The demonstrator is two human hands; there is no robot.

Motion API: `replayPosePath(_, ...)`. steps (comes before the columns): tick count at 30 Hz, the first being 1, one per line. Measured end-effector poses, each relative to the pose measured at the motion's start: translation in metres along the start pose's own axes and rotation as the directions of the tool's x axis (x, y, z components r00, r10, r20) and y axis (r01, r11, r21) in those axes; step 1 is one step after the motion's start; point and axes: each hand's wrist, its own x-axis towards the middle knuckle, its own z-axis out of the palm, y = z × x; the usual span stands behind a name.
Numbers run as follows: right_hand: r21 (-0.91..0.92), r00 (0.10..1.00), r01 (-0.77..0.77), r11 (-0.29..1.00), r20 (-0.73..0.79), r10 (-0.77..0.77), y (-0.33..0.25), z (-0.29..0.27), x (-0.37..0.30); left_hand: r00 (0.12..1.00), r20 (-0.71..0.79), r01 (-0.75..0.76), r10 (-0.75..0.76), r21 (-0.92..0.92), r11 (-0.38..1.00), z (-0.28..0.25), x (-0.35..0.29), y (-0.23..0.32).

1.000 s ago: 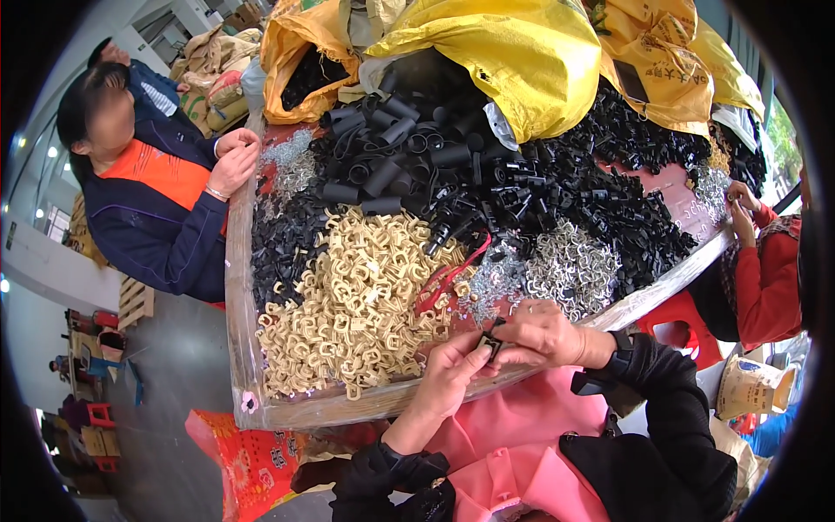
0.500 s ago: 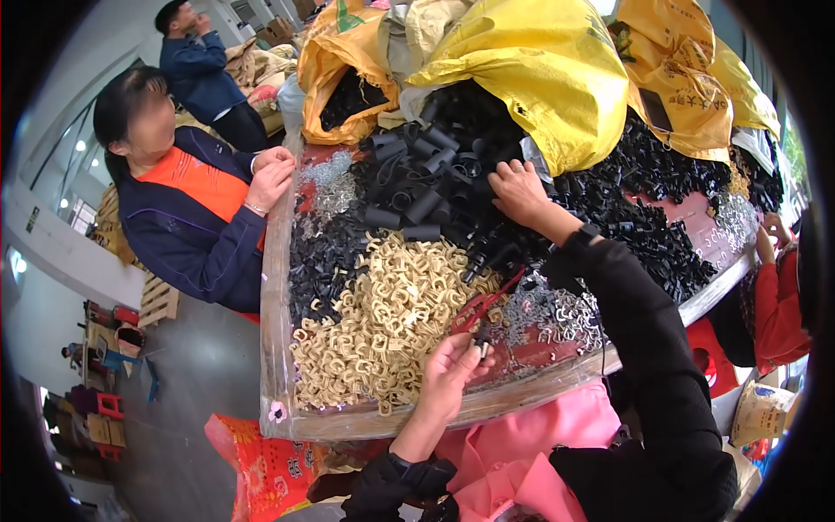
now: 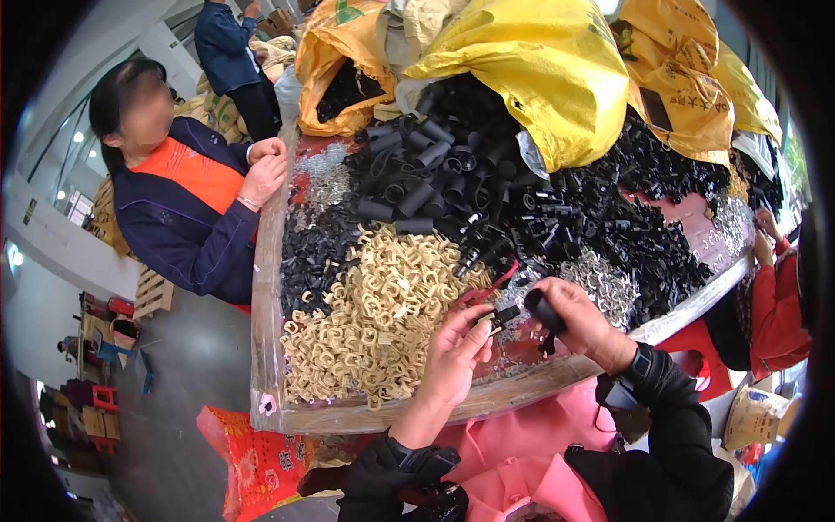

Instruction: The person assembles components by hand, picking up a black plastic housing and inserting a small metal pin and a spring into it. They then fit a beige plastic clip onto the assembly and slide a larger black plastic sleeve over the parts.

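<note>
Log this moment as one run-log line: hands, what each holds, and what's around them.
left hand: pinches small black clip | right hand: grips black tube | beside: cream ring pile, red pliers

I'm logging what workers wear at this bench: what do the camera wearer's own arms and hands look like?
Both hands, the left hand and right hand, are bare, with no gloves. Each forearm is covered by a black long sleeve reaching the wrist. A dark band, perhaps a watch, shows at the right wrist.

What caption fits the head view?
Left hand pinches a small clip, right hand grips a black tube.
</note>
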Motion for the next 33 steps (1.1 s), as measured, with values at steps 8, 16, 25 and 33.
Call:
replayPosePath(8,-0.757,0.797,0.597,0.265,0.525,-0.297,-0.026,0.013,-0.018,0.999,0.051,-0.025,0.013,0.245,0.969,0.008,-0.009,-0.009)
replayPosePath(16,-0.805,0.837,0.546,0.231,0.523,-0.159,-0.017,0.017,-0.025,1.0,0.017,-0.008,0.001,0.44,0.898,0.006,-0.014,-0.02)
replayPosePath(25,-0.856,0.874,0.486,0.177,0.47,-0.126,-0.004,0.02,-0.027,0.999,-0.02,0.047,-0.042,0.463,0.885,0.002,-0.012,-0.031)
replayPosePath(33,-0.893,0.929,0.365,0.262,0.333,-0.159,0.005,0.028,-0.03,0.996,0.034,-0.077,0.078,0.758,0.648,-0.005,-0.013,-0.036)
